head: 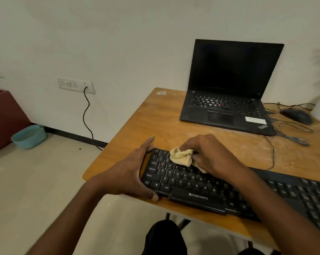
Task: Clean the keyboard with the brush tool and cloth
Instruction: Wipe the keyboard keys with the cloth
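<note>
Bench [155, 115] w/ keyboard [192, 188] lying along its near edge, left end close to the bench's left edge. Laptop [227, 100] at back; bare wood btwn it & keyboard. Left hand [129, 173] grips keyboard's left end, thumb on front rim, fingers over far corner. Right hand [208, 153] clutches bunched cloth [181, 156], pressed on top-left keys.
</note>
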### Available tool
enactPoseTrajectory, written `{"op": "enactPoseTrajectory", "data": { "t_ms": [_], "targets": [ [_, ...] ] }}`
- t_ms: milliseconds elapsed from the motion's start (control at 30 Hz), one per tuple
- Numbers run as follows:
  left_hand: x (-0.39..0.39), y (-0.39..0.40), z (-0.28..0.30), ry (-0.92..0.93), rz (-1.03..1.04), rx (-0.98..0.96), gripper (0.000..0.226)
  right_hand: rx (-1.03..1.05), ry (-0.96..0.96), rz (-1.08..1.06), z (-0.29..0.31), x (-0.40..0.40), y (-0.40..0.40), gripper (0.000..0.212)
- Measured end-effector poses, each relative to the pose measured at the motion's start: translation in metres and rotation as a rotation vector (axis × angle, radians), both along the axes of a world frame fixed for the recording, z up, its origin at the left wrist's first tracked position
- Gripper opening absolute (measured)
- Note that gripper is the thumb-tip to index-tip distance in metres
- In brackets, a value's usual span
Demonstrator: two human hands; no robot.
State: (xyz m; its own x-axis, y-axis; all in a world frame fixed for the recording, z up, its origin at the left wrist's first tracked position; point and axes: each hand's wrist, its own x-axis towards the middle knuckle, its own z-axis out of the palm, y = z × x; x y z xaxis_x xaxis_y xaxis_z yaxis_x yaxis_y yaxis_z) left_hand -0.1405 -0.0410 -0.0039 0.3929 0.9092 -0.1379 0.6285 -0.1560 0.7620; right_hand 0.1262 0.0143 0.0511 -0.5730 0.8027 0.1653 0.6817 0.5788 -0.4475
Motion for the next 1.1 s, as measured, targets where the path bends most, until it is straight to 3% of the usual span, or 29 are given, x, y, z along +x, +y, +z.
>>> {"op": "enactPoseTrajectory", "data": {
  "t_ms": [267,400,533,633,800,1100],
  "targets": [
    [-0.001,0.000,0.000,-0.018,0.006,0.014,0.154,0.061,0.058,0.130,-0.006,-0.052,0.001,0.046],
    [-0.003,0.001,0.000,-0.006,-0.008,0.020,0.153,0.038,-0.020,0.061,-0.002,-0.009,0.003,0.029],
    [-0.001,0.004,-0.001,0.016,-0.018,0.030,0.152,0.014,0.008,-0.034,-0.002,0.015,-0.003,0.030],
    [-0.001,0.004,0.000,0.031,-0.013,0.036,0.153,0.024,0.060,-0.025,-0.006,-0.016,-0.004,0.028],
    [0.002,0.000,0.003,0.029,0.003,0.047,0.152,0.086,0.036,0.088,-0.011,-0.062,-0.002,0.042],
    [-0.001,0.004,0.000,0.025,-0.039,0.037,0.151,0.010,-0.044,-0.037,-0.008,0.009,-0.013,0.048]
  ]
}}
